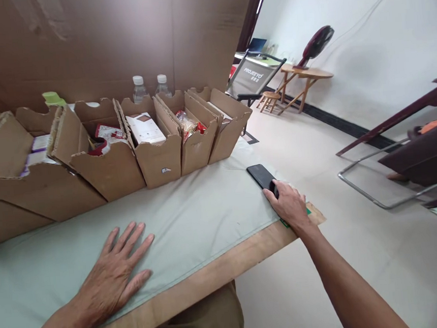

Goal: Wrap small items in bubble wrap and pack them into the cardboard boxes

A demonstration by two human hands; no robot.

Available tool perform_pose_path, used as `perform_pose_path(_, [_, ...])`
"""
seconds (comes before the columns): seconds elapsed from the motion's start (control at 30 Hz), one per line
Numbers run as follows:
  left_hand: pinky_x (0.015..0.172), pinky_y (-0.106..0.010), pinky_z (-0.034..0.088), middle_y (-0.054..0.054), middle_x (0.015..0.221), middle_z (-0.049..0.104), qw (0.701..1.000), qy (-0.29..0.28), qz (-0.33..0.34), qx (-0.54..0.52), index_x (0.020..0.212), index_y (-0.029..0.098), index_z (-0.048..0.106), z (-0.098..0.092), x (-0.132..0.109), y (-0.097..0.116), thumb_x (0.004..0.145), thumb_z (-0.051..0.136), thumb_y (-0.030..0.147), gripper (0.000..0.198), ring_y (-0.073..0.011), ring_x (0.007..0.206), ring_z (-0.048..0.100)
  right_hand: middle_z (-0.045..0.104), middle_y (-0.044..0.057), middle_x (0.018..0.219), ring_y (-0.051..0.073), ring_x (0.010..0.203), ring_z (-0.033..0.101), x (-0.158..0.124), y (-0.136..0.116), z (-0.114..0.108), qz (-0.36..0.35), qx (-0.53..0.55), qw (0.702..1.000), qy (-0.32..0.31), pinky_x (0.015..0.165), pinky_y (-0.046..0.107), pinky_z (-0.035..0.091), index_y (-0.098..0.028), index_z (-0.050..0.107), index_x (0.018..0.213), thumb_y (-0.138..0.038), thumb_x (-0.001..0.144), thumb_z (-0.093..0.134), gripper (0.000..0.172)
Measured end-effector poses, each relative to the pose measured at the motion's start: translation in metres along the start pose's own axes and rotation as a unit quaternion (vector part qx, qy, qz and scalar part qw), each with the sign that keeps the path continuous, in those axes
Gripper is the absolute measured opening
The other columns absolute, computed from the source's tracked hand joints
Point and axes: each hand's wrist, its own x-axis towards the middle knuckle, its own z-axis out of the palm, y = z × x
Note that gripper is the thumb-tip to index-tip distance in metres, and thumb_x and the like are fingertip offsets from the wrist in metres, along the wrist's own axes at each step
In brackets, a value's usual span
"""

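Note:
My left hand (115, 272) lies flat on the pale green cloth (192, 212), fingers spread and holding nothing. At the table's right end, my right hand (289, 204) grips the near end of a black smartphone (260, 174), thumb on one side and fingers on the other. The phone's far half shows; the rest is under the hand. A green item (309, 210) peeks out beside that hand, too covered to name.
Cardboard bins line the back, holding a white box (145, 129), wrapped snacks (190, 125) and other packets. Two clear bottles (139, 91) stand behind them, before a tall cardboard panel (116, 40). Rightward are a folding chair (255, 76) and a fan (317, 43) on a wooden table (310, 73).

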Motion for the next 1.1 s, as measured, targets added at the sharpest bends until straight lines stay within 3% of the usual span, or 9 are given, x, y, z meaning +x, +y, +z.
perform_pose_path(0.13, [0.128, -0.053, 0.009, -0.014, 0.170, 0.032, 1.000, 0.020, -0.008, -0.004, 0.163, 0.029, 0.033, -0.004, 0.002, 0.003, 0.098, 0.056, 0.054, 0.074, -0.0355, 0.154, 0.035, 0.061, 0.020, 0.142, 0.038, 0.126, 0.057, 0.001, 0.004, 0.000, -0.012, -0.005, 1.000, 0.018, 0.103, 0.056, 0.044, -0.015, 0.060, 0.140, -0.047, 0.102, 0.045, 0.052])
perform_pose_path(0.27, [0.128, -0.053, 0.007, -0.012, 0.173, 0.023, 0.999, 0.028, -0.036, -0.006, 0.164, 0.031, 0.031, -0.013, 0.007, 0.018, 0.098, 0.056, 0.055, 0.075, -0.0352, 0.157, 0.029, 0.053, 0.025, 0.149, 0.043, 0.130, 0.052, -0.002, 0.000, -0.001, -0.033, 0.007, 0.998, 0.054, 0.103, 0.064, 0.041, -0.013, 0.063, 0.133, -0.046, 0.100, 0.046, 0.050])
perform_pose_path(0.43, [0.130, -0.050, 0.002, -0.009, 0.171, 0.032, 1.000, 0.017, 0.003, -0.004, 0.164, 0.030, 0.031, -0.012, 0.007, 0.034, 0.098, 0.055, 0.056, 0.075, -0.0317, 0.158, 0.027, 0.056, 0.021, 0.146, 0.041, 0.128, 0.054, -0.002, -0.016, -0.008, -0.086, 0.060, 0.990, 0.093, 0.101, 0.063, 0.045, -0.018, 0.066, 0.125, -0.042, 0.098, 0.045, 0.042])
perform_pose_path(0.57, [0.129, -0.052, 0.003, -0.011, 0.170, 0.033, 1.000, 0.026, 0.001, -0.004, 0.163, 0.028, 0.033, -0.009, 0.006, 0.035, 0.098, 0.055, 0.057, 0.075, -0.0336, 0.157, 0.029, 0.064, 0.018, 0.136, 0.034, 0.125, 0.060, 0.016, -0.049, -0.031, -0.153, 0.124, 0.974, 0.110, 0.105, 0.052, 0.048, -0.018, 0.064, 0.128, -0.035, 0.093, 0.051, 0.041])
perform_pose_path(0.67, [0.129, -0.051, 0.002, -0.012, 0.169, 0.035, 0.999, 0.033, 0.009, 0.001, 0.163, 0.027, 0.035, -0.010, 0.006, 0.034, 0.097, 0.056, 0.057, 0.075, -0.0339, 0.156, 0.030, 0.072, 0.012, 0.118, 0.025, 0.094, 0.071, 0.042, -0.086, -0.059, -0.182, 0.170, 0.962, 0.112, 0.089, 0.040, 0.056, -0.018, 0.051, 0.144, -0.033, 0.095, 0.050, 0.051])
perform_pose_path(0.73, [0.129, -0.051, 0.004, -0.012, 0.168, 0.036, 0.999, 0.036, 0.010, 0.000, 0.162, 0.026, 0.037, -0.010, 0.007, 0.033, 0.097, 0.057, 0.058, 0.075, -0.0338, 0.156, 0.032, 0.075, 0.008, 0.106, 0.021, 0.076, 0.069, 0.065, -0.112, -0.077, -0.185, 0.189, 0.959, 0.102, 0.080, 0.036, 0.056, -0.017, 0.040, 0.154, -0.028, 0.095, 0.050, 0.061])
perform_pose_path(0.83, [0.129, -0.051, 0.008, -0.011, 0.168, 0.037, 0.999, 0.041, 0.002, -0.008, 0.162, 0.027, 0.037, -0.010, 0.007, 0.034, 0.098, 0.055, 0.059, 0.073, -0.0341, 0.154, 0.035, 0.077, 0.006, 0.095, 0.024, 0.078, 0.069, 0.100, -0.144, -0.094, -0.180, 0.161, 0.967, 0.080, 0.081, 0.037, 0.054, -0.017, 0.040, 0.156, -0.022, 0.089, 0.056, 0.069])
perform_pose_path(0.97, [0.128, -0.052, 0.012, -0.010, 0.168, 0.037, 0.999, 0.038, -0.002, -0.007, 0.163, 0.029, 0.035, -0.008, 0.006, 0.034, 0.099, 0.053, 0.061, 0.074, -0.0341, 0.153, 0.037, 0.078, 0.009, 0.091, 0.028, 0.085, 0.069, 0.133, -0.160, -0.100, -0.164, 0.113, 0.977, 0.076, 0.077, 0.038, 0.052, -0.019, 0.069, 0.124, -0.023, 0.085, 0.062, 0.040])
perform_pose_path(1.1, [0.129, -0.052, 0.009, -0.011, 0.169, 0.036, 0.999, 0.041, -0.005, -0.013, 0.162, 0.028, 0.036, -0.008, 0.005, 0.034, 0.098, 0.055, 0.058, 0.073, -0.0341, 0.154, 0.035, 0.079, 0.010, 0.096, 0.027, 0.087, 0.069, 0.130, -0.155, -0.105, -0.152, 0.081, 0.981, 0.091, 0.075, 0.036, 0.050, -0.020, 0.075, 0.104, -0.025, 0.086, 0.061, 0.023])
